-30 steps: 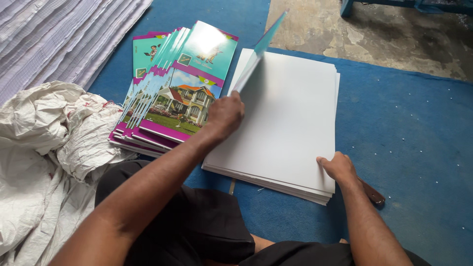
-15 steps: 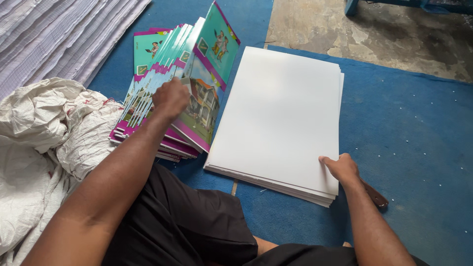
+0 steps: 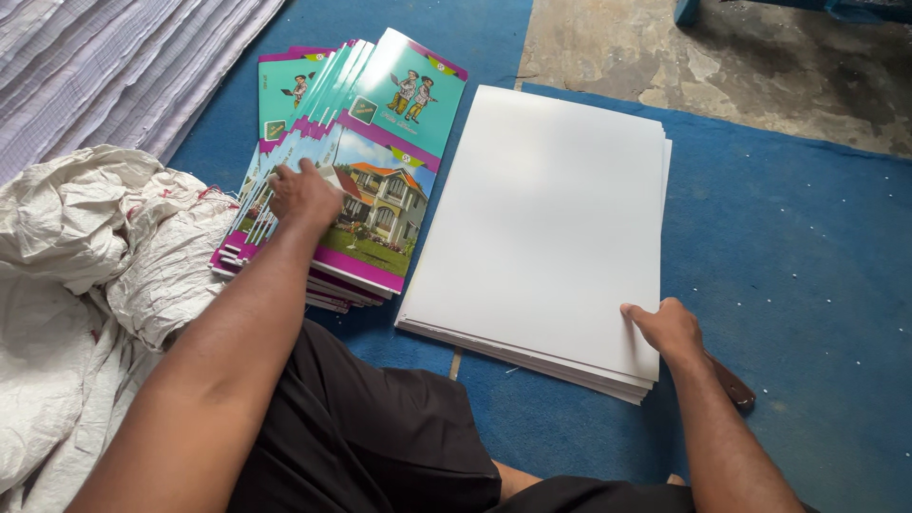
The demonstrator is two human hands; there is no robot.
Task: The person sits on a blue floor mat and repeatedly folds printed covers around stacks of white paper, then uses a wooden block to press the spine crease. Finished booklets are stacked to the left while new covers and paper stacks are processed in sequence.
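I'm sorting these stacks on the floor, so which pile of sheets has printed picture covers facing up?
The fanned pile of teal and magenta covers under the left hand; the pile at the right hand is plain white.
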